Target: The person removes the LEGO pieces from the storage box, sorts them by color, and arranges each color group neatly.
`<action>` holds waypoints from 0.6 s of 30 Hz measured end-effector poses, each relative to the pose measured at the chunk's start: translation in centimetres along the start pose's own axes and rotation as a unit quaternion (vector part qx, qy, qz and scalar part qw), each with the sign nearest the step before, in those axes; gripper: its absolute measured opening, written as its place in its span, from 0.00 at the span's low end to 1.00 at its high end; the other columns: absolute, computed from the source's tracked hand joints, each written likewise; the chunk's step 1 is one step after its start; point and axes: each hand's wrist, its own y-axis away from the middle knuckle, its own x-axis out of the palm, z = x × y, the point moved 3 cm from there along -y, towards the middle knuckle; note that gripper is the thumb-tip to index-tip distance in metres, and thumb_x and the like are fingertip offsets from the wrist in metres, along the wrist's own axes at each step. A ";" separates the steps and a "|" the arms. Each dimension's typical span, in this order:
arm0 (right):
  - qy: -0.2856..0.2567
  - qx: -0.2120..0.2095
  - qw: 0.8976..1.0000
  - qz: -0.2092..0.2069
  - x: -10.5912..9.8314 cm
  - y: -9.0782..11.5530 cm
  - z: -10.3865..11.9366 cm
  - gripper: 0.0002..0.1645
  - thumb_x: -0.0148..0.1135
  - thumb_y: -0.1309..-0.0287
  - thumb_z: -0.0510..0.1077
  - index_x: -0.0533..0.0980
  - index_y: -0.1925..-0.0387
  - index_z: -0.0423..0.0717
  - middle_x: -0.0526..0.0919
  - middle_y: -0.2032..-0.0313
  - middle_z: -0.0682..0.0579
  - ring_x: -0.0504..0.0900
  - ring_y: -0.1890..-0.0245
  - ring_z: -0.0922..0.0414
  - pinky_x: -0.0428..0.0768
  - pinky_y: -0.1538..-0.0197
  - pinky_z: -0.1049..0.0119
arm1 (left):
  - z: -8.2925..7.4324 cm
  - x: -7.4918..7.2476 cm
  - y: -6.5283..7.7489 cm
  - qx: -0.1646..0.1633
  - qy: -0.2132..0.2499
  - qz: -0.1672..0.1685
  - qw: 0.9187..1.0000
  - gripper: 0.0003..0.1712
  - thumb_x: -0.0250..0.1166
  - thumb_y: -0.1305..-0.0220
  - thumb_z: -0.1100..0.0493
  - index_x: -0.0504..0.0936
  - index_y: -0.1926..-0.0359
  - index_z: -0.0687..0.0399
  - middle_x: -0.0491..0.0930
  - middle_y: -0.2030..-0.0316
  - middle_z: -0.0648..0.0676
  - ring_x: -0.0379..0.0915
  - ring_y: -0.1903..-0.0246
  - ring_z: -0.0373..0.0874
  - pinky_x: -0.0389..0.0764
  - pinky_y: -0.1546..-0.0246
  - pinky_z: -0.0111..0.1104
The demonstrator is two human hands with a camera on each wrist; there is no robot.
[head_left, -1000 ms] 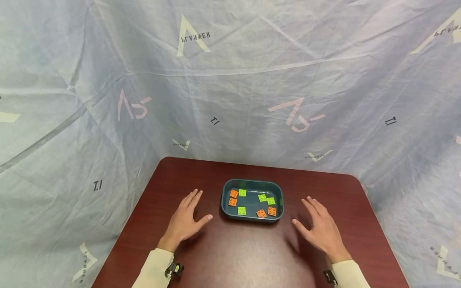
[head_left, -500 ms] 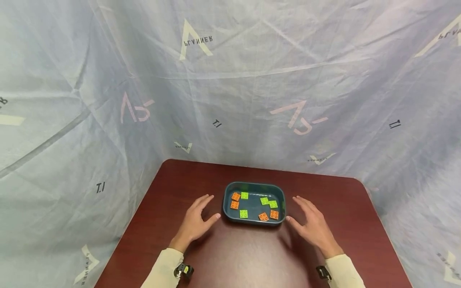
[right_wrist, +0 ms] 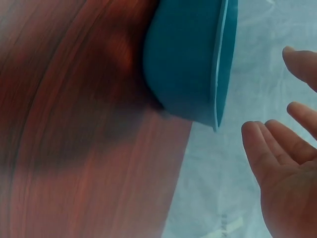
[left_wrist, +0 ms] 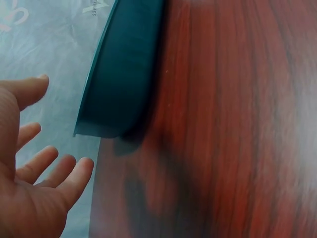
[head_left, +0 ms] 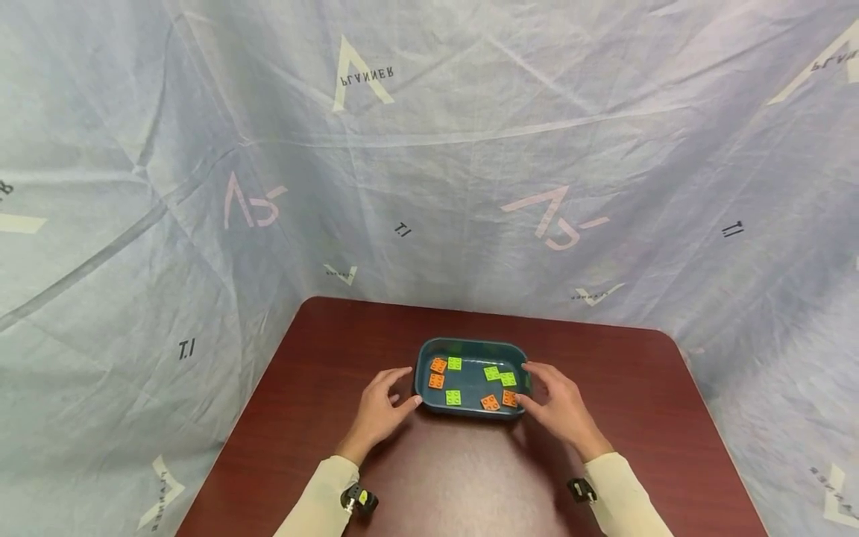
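Observation:
A dark teal tray [head_left: 436,409] with rounded corners sits on the table, several orange toy bricks [head_left: 436,381] and several lime green toy bricks [head_left: 453,397] lying spread inside it. My left hand [head_left: 379,410] is at the tray's left end, thumb and fingers spread apart close by the rim. At the opposite end, my right hand [head_left: 564,406] has its fingertips overlapping the rim in the head view. Both wrist views show the tray's outer wall [left_wrist: 121,74] beside relaxed, parted fingers, with neither hand curled round it.
The reddish-brown wooden table [head_left: 456,477] extends around the tray on all sides. Behind and beside it hangs a pale grey printed sheet [head_left: 456,171]. Dark straps with small devices [head_left: 359,498] are on both wrists.
Both hands have moved inward from either side, from well apart to right at the tray's ends. The tray and bricks lie as before; the head view has shifted slightly.

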 end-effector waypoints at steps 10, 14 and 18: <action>-0.083 0.075 0.993 0.049 2.4 -1.8 -0.2 0.37 0.79 0.39 0.44 0.76 0.30 0.45 0.81 0.37 0.40 0.86 0.42 0.36 0.87 0.45 0.43 | 0.1 1.7 -0.6 -0.039 0.009 -0.023 0.999 0.31 0.76 0.34 0.55 0.81 0.32 0.51 0.79 0.37 0.57 0.79 0.38 0.58 0.87 0.47 0.50; -0.100 0.095 0.988 0.069 3.3 -2.3 -0.1 0.36 0.78 0.38 0.45 0.76 0.30 0.45 0.80 0.35 0.38 0.86 0.43 0.36 0.88 0.47 0.48 | 0.2 1.9 -0.7 -0.042 0.006 -0.027 0.999 0.32 0.77 0.35 0.54 0.82 0.32 0.50 0.80 0.39 0.58 0.81 0.41 0.56 0.85 0.43 0.53; -0.108 0.107 0.985 0.085 4.2 -3.1 -0.1 0.35 0.78 0.39 0.44 0.77 0.31 0.45 0.81 0.35 0.39 0.87 0.43 0.37 0.89 0.49 0.54 | 0.5 2.1 -0.9 -0.034 -0.002 -0.020 0.999 0.32 0.77 0.35 0.53 0.81 0.32 0.51 0.81 0.39 0.58 0.83 0.42 0.56 0.84 0.42 0.54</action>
